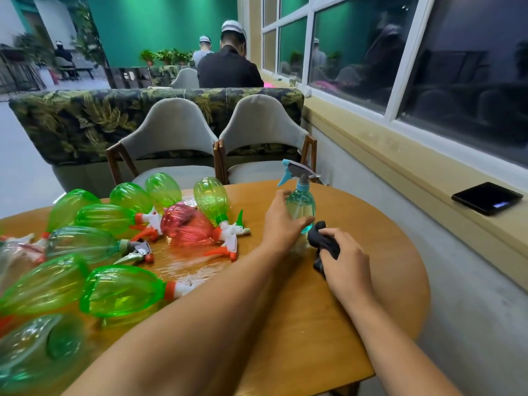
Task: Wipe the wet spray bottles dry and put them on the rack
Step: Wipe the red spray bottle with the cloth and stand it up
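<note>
Your left hand [281, 221] holds the one blue bottle [300, 205], standing up on the table [328, 315]. Your right hand [347, 260] squeezes one black cloth [321, 241] just beside it. One red bottle [185, 227] and seven bright green bottles [120, 291] lie on the left.

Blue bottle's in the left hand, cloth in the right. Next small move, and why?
Probably bring the black cloth in the right hand up against the blue spray bottle and start wiping: the left hand holds it upright, and the cloth sits beside its base.
</note>
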